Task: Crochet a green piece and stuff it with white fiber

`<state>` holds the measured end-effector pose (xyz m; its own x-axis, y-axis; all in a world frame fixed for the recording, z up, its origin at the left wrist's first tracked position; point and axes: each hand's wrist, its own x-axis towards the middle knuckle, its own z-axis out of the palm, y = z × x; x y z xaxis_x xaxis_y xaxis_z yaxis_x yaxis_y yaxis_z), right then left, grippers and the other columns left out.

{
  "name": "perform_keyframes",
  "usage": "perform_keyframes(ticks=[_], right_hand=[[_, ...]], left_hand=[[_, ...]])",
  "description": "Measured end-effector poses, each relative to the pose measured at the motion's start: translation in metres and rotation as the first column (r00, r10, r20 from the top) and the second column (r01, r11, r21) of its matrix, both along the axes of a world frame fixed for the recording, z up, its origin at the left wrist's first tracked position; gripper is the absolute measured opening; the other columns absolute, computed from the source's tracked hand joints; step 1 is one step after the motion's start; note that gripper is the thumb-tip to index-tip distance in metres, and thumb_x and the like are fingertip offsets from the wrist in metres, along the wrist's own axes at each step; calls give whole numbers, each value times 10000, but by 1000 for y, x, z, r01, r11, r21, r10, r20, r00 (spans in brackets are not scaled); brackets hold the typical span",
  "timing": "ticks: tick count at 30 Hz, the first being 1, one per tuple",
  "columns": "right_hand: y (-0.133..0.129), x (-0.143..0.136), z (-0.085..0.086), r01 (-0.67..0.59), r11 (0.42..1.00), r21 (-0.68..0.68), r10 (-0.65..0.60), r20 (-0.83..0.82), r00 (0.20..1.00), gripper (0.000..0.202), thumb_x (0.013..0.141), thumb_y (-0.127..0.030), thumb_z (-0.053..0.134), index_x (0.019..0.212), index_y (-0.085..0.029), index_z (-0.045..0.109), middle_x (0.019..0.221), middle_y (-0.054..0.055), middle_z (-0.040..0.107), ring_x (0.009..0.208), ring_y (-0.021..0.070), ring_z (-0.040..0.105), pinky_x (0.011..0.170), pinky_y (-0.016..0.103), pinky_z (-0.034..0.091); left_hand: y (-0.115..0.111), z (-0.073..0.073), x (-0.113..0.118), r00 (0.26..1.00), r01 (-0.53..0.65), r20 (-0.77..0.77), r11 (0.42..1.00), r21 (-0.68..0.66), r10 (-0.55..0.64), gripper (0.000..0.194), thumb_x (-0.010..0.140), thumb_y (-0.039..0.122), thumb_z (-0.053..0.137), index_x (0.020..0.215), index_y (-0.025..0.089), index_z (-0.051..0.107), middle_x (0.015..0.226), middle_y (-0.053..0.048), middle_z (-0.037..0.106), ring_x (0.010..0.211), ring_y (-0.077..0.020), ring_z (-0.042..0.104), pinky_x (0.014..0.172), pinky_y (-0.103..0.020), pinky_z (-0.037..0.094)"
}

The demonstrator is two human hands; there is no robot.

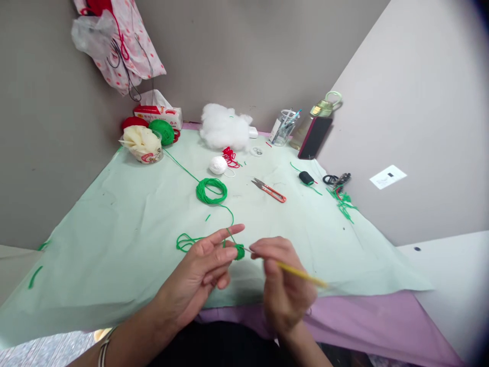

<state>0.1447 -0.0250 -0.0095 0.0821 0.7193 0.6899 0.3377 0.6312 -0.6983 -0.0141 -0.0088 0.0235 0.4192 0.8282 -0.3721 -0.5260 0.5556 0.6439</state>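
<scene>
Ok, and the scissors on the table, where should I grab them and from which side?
Take the scissors by the orange handles, pinching from above, probably from the near right side. They lie flat, blades pointing away and left, handles angled back toward your right hand. That hand holds the yellow hook, so free it first.

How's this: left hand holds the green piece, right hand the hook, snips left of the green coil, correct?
Not quite: in the head view, the snips lie right of the green coil. The rest stands: the left hand holds the green piece, the right hand the hook.
</scene>
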Motion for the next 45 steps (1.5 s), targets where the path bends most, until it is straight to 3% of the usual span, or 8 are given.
perform_keyframes(ticks=[5, 10, 14, 17, 21, 35, 39, 45], right_hand=[[7, -4, 11, -184, 963, -195, 112, -329, 938, 230, 1023, -171, 538, 988, -247, 751, 883, 23, 713, 726, 140, 619, 662, 295, 532], [2, -9, 5, -24, 994, -110, 16, -77, 997, 282, 978, -84, 580, 1097, -267, 758, 914, 31, 732, 793, 157, 670, 683, 292, 559], [0, -4, 0, 38, 994, 99, -57, 197, 979, 402, 916, -44, 652, 1229, -279, 741, 1074, 79, 732, 930, 198, 693, 737, 321, 574], [4, 1, 5, 2, 998, -64, -5, -44, 999, 289, 970, -80, 584, 1100, -268, 761, 899, 39, 722, 821, 175, 669, 699, 314, 548], [9, -2, 10, -223, 950, -217, 116, -418, 901, 209, 1016, -202, 566, 948, -238, 761, 820, 25, 689, 680, 141, 606, 627, 295, 507], [13, -2, 10, -373, 874, -311, 126, -597, 793, 232, 1005, -344, 599, 880, -196, 727, 827, 40, 727, 608, 122, 619, 582, 263, 536], [7, 1, 11, -332, 890, -312, 149, -489, 860, 243, 1049, -283, 511, 937, -214, 716, 867, 36, 730, 651, 129, 656, 615, 276, 564], [-7, -1, 0, -29, 999, 23, 23, 199, 980, 317, 986, -105, 548, 1225, -256, 692, 1029, 84, 755, 894, 205, 715, 742, 351, 608]], left_hand=[[3, 1, 1, 993, -42, -103, 993, 113, 53, 466, 803, 266, 849, 1259, 265, 754, 889, 31, 588, 505, -10, 351, 431, -144, 397], [0, -3, 6, 973, -96, -187, 973, 211, 137, 507, 787, 289, 872, 1278, 278, 746, 899, 13, 608, 653, -70, 516, 550, -172, 495], [2, -1, 5, 996, -49, -70, 996, 74, 55, 418, 811, 288, 858, 1220, 245, 779, 705, 63, 500, 522, -20, 356, 542, -159, 444], [5, 0, 0, 1000, -10, -5, 1000, 4, 10, 311, 819, 266, 844, 1123, 208, 816, 677, 83, 435, 493, -6, 191, 522, -158, 400], [5, -2, -2, 987, -58, -145, 990, 126, 76, 333, 807, 268, 846, 1137, 280, 810, 863, 38, 575, 572, -23, 412, 578, -186, 409], [-1, -1, -5, 945, 16, -320, 962, 272, 74, 332, 859, 344, 784, 1188, 301, 784, 892, 18, 601, 682, -101, 573, 674, -242, 452], [-1, -3, -5, 932, 5, -348, 954, 300, 105, 330, 849, 341, 793, 1176, 294, 788, 855, 21, 585, 680, -106, 552, 703, -252, 483], [-4, -8, 0, 897, -68, -387, 931, 359, 215, 410, 835, 304, 819, 1239, 274, 754, 830, 22, 602, 681, -102, 548, 679, -235, 475]])
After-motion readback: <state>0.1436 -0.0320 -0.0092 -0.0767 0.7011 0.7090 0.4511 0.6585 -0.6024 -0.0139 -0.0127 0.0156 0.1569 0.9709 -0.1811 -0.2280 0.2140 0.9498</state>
